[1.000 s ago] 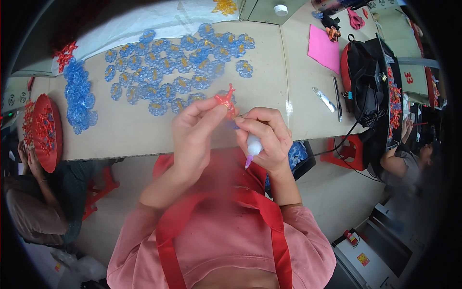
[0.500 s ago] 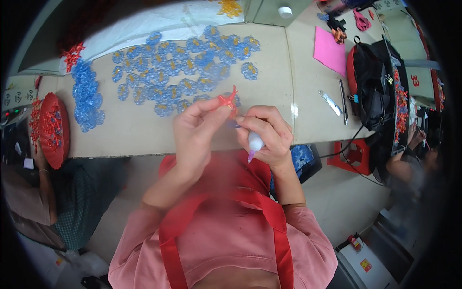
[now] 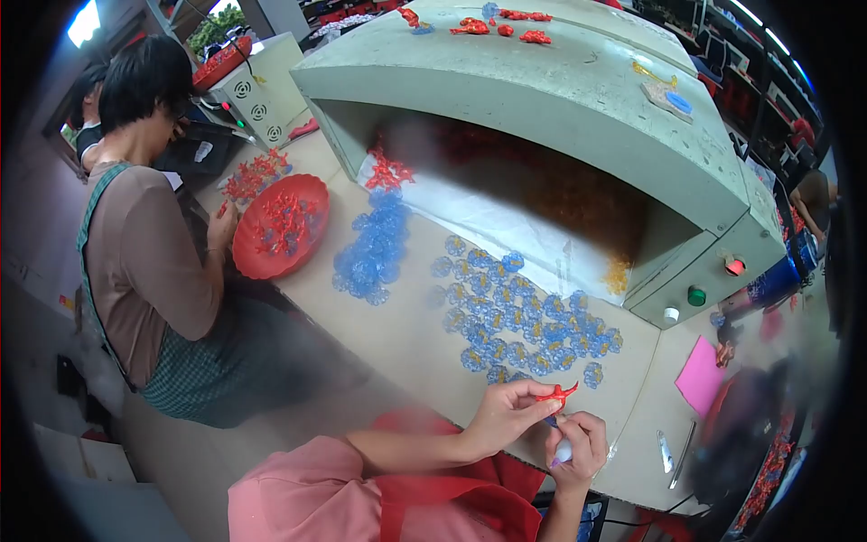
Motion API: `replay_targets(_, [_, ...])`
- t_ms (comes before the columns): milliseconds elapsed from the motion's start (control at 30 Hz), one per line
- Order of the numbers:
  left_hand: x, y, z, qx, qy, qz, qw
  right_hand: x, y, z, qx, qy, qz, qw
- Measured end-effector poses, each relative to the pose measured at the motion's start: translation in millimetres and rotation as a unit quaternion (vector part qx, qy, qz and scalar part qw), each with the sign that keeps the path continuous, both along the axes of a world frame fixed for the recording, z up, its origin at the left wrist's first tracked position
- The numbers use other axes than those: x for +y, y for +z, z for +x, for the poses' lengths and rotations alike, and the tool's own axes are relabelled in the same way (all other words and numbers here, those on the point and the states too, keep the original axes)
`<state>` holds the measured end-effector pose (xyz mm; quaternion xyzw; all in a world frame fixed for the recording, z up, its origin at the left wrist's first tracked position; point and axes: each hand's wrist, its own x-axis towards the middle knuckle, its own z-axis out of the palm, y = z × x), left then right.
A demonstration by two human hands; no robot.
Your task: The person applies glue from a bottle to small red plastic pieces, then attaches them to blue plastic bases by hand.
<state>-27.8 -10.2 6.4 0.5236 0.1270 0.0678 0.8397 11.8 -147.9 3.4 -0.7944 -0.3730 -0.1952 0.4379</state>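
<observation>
Risks and materials at the near edge of the desk

Hands first. I see my left hand pinching a small red spiky plastic piece between thumb and fingertips, just above the desk's near edge. My right hand is closed round a small white tube-like tool, its tip touching the piece from below; what the tool is I cannot tell.

Risks, as I judge them:
- The piece is thin and branched; a hard pinch could snap a prong.
- It is held over the edge, so a slip would drop it to the floor.
- The blue pieces lie close behind my hands; a stray wrist could scatter them.

Materials and shapes:
- Desk: pale, smooth, matt.
- Blue pieces: translucent, round, flower-like, spread flat mid-desk; a denser heap toward the far left edge.
- Red dish: glossy, round, shallow, holding red sprigs, at the left corner beside a co-worker.
- Pink sheet: flat, at the right edge.
</observation>
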Motion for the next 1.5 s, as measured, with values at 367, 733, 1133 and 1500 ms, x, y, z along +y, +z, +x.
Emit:
replay_targets(367, [-21,17,12,0.067,-0.081,-0.003,0.994,-27,10,-3,0.068,-0.083,0.019,0.994])
replay_targets(733, [-5,15,24,0.005,-0.059,-0.053,0.997,-19,8,21,0.037,-0.012,0.100,0.994])
replay_targets(1133, [-9,17,15,0.034,-0.034,-0.058,0.997,-22,6,11,-0.001,-0.035,0.096,0.995])
replay_targets(1500, [-12,16,10,0.006,-0.023,0.044,0.999,-18,2,14,0.003,-0.010,0.106,0.994])
